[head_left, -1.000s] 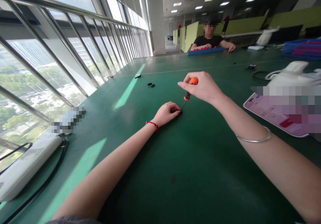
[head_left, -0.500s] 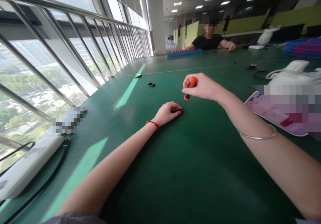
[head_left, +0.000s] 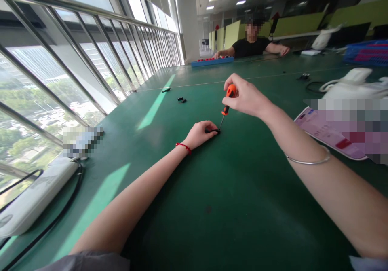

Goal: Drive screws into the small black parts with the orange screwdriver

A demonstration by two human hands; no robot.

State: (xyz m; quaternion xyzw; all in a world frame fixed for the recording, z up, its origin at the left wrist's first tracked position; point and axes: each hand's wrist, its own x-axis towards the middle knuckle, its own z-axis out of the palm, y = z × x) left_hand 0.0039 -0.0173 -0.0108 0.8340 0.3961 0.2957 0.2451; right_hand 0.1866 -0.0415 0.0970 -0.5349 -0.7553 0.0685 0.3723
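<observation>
My left hand (head_left: pixel 200 133) lies on the green table (head_left: pixel 230 190) and pins a small black part (head_left: pixel 214 131) under its fingers. A red cord circles that wrist. My right hand (head_left: pixel 246 98) grips the orange handle of a small screwdriver (head_left: pixel 226 103), held nearly upright. Its thin tip rests on the black part beside my left fingertips. A metal bangle hangs on my right forearm.
A phone (head_left: pixel 327 133) lies to the right, with white bags (head_left: pixel 353 85) behind it. Small black pieces (head_left: pixel 182 99) sit farther back. A white power strip (head_left: pixel 33 198) with a black cable lies at the left by the railing. A person sits across with a blue tray (head_left: pixel 212 62).
My right hand has turned on the screwdriver handle and risen slightly. The left hand stays on the black part. The person opposite has slid the blue tray to the left.
</observation>
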